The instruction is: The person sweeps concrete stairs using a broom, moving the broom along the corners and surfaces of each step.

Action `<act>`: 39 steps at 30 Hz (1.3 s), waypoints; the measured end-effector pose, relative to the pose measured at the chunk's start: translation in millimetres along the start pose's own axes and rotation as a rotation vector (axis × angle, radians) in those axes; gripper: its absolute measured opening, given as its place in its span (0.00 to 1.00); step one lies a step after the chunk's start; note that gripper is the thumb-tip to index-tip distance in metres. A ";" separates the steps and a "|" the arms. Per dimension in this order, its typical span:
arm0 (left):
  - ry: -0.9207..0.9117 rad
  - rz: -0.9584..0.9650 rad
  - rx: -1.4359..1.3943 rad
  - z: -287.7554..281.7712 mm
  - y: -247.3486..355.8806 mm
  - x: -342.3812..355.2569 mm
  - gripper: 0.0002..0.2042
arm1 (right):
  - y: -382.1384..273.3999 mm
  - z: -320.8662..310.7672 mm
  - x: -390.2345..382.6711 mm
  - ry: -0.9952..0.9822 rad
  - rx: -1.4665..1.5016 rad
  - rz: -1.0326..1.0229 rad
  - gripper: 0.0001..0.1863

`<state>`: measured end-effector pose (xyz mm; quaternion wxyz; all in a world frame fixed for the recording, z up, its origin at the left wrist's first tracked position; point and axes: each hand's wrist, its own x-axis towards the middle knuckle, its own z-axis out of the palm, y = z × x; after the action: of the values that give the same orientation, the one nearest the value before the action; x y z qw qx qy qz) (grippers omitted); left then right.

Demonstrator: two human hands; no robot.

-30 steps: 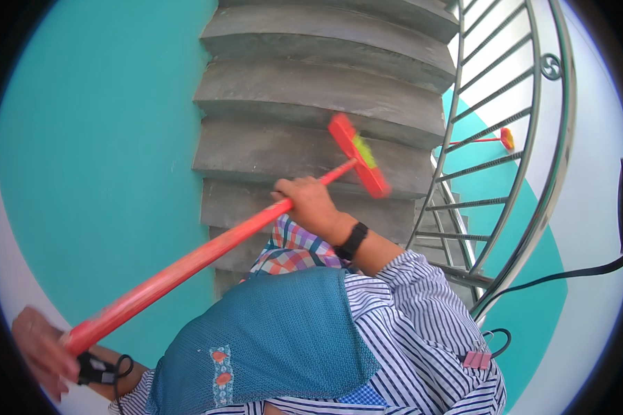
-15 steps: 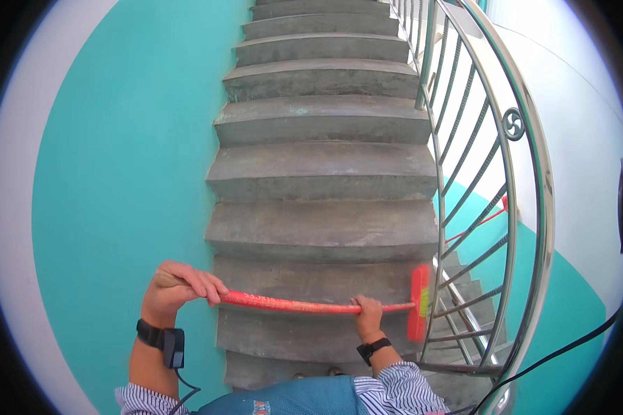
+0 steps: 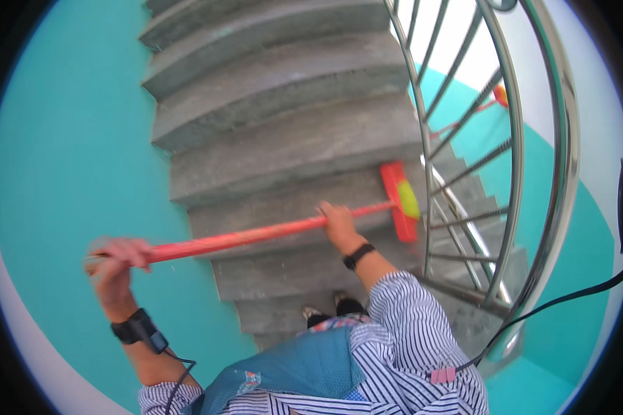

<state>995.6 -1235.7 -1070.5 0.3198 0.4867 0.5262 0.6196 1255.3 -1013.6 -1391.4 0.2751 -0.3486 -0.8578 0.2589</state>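
Note:
A red broom [image 3: 256, 235] lies across my view above the concrete stairs, its handle sloping up to the right. My left hand [image 3: 118, 266], a little blurred, is wrapped round the handle's end in front of the turquoise wall. Farther down the handle, nearer the head, my right hand [image 3: 338, 225] grips it too. The red broom head [image 3: 399, 200], with a yellow-green patch, is over a step beside the railing's foot. Whether its bristles touch the step I cannot tell.
Grey concrete steps [image 3: 291, 145] climb away ahead. A turquoise wall [image 3: 62, 173] borders them on the left, a shiny metal railing [image 3: 516, 159] on the right. Beyond the railing another red-handled tool [image 3: 500, 97] leans by a lower flight. My shoes [image 3: 310, 311] stand on a step below.
My view has tilted and turned. In it, the broom head and my right hand sit higher and to the left. My left hand has shifted left. Both hands keep their hold on the handle.

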 end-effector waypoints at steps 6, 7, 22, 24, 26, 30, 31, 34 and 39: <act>-0.176 0.246 0.202 -21.9 111.2 18.0 0.05 | -73.4 -38.4 11.7 -0.026 0.240 -0.090 0.06; -0.250 0.266 0.160 -24.9 118.2 29.7 0.06 | -79.7 -53.7 9.9 0.029 0.181 -0.074 0.06; 0.186 0.060 0.352 36.2 134.9 -78.4 0.08 | -88.1 1.4 -6.5 -0.420 0.298 -0.212 0.05; 0.202 0.144 0.482 43.9 165.2 -95.7 0.08 | -122.6 13.7 -8.0 -0.515 0.412 -0.306 0.06; 0.129 0.216 0.516 42.2 189.0 -116.0 0.07 | -147.2 18.7 -10.4 -0.624 0.505 -0.398 0.05; 0.028 0.247 0.370 22.4 235.7 -177.3 0.06 | -187.6 -18.2 -25.8 -0.681 0.553 -0.437 0.07; 0.064 0.260 0.273 17.7 233.3 -193.1 0.06 | -189.2 -31.2 -30.5 -0.570 0.502 -0.463 0.07; 0.142 0.283 0.122 -1.5 172.6 -215.8 0.06 | -171.5 -52.3 -49.9 -0.169 0.371 -0.404 0.07; 0.420 0.144 0.112 -4.7 99.4 -234.6 0.06 | -147.0 21.3 -74.2 -0.285 0.223 -0.302 0.06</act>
<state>1078.2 -1474.4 -1037.1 0.1308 0.4005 0.5786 0.6984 1219.3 -1165.5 -1334.7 0.2239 -0.1437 -0.8965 0.3543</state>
